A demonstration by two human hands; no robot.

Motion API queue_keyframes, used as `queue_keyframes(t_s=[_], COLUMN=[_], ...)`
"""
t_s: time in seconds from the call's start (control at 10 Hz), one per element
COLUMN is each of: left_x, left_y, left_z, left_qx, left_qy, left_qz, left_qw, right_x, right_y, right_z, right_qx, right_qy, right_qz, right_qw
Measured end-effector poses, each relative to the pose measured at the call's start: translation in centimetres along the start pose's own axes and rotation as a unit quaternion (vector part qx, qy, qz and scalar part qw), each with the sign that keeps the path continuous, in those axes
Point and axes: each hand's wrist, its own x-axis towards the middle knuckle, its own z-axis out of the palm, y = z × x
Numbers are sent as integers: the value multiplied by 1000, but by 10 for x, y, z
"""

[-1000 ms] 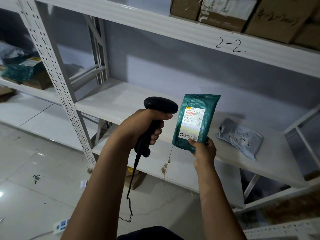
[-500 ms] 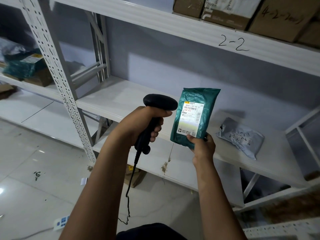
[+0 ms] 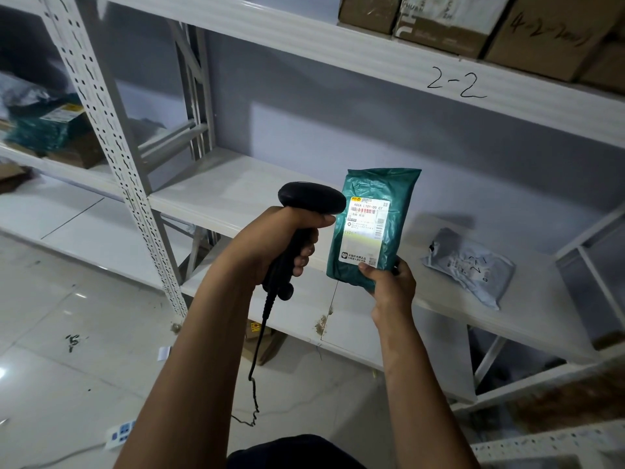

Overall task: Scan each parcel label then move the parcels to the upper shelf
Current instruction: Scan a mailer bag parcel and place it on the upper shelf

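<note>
Green parcel (image 3: 400,231): a plastic mailer held upright in the air, in front of the lower shelf and just right of the scanner head.
White label (image 3: 367,233): stuck on the parcel's front, facing the camera; a reddish streak lies across the barcode near its top.
Right hand (image 3: 389,282): pinches the parcel's bottom edge, thumb on the front below the label, fingers curled behind.
Left hand (image 3: 270,245): wrapped round the scanner's handle, thumb lying along the top just under the head.
Black scanner (image 3: 311,199): head level with the label's upper part and pointing at it, very near the parcel's left edge; whether they touch I cannot tell.
Cable (image 3: 258,336): hangs from the handle's base towards the floor.
Grey parcel (image 3: 470,265): lies flat on the lower shelf, to the right of the green one and apart from it.
Lower shelf (image 3: 236,198): white board behind both hands.
Upper shelf (image 3: 338,52): front edge marked "2-2" in pen.
Cardboard boxes (image 3: 439,25): stand in a row on the upper shelf, at the top right.
Power strip (image 3: 120,433): lies on the tiled floor at the lower left.
</note>
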Motion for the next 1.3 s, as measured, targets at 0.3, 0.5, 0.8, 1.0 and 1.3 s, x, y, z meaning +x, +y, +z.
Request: queue_keyframes(t_s=[0.3,0.5,0.8,1.0,1.3], left_x=[-6,-11,-17,-18,-15], left_y=[-1,-3,-5,-6,-7], left_z=[-1,-1,0,4,7], left_qx=[-5,-7,-9,-7,-6], left_qy=[-1,-6,-9,-20,-27], left_qz=[-5,-8,-4,-3,-2], left_qw=[1000,1000,1000,1000,1000], right_x=[-5,-8,-15,-20,-22], right_y=[4,8,10,8,6], right_z=[-1,-2,-8,-15,-22], right_qx=[5,8,1,-4,10], right_qy=[7,13,18,22,29], right_qz=[-6,-3,1,-5,1], right_qw=[1000,1000,1000,1000,1000])
